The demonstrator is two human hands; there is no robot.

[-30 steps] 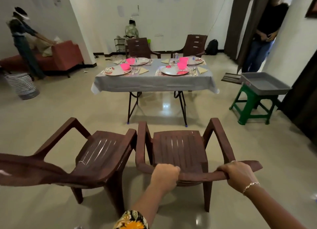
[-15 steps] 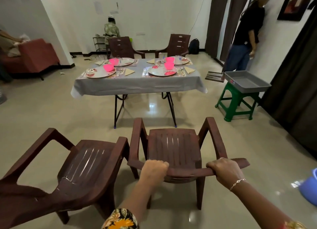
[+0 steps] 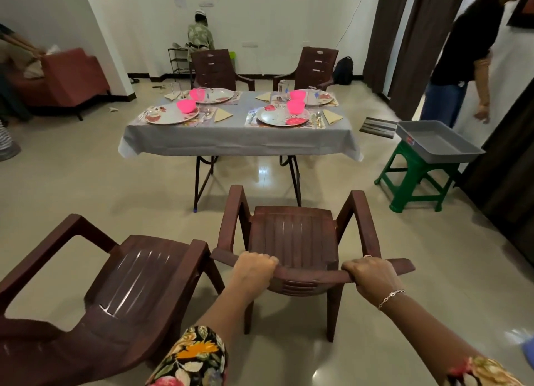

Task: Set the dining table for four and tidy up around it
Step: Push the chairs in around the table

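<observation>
A brown plastic armchair (image 3: 294, 238) stands in front of me, facing the table. My left hand (image 3: 254, 271) and my right hand (image 3: 371, 275) both grip the top edge of its backrest. Beyond it is the dining table (image 3: 239, 138) under a grey cloth, laid with plates (image 3: 281, 116), pink bowls (image 3: 185, 105), glasses, cutlery and folded napkins. A second brown armchair (image 3: 127, 281) stands at my lower left, close beside the one I hold. Two more brown chairs (image 3: 213, 69) are at the table's far side.
A green stool (image 3: 416, 180) carrying a grey tray (image 3: 439, 141) stands to the right of the table. A person in a black top (image 3: 462, 53) is by the curtains at right. A red sofa (image 3: 69, 76) is at far left. Another person crouches at the back wall.
The chair in my hands and I have moved forward toward the table. The view has shifted, so the second chair falls further behind at my left. Both hands keep their grip.
</observation>
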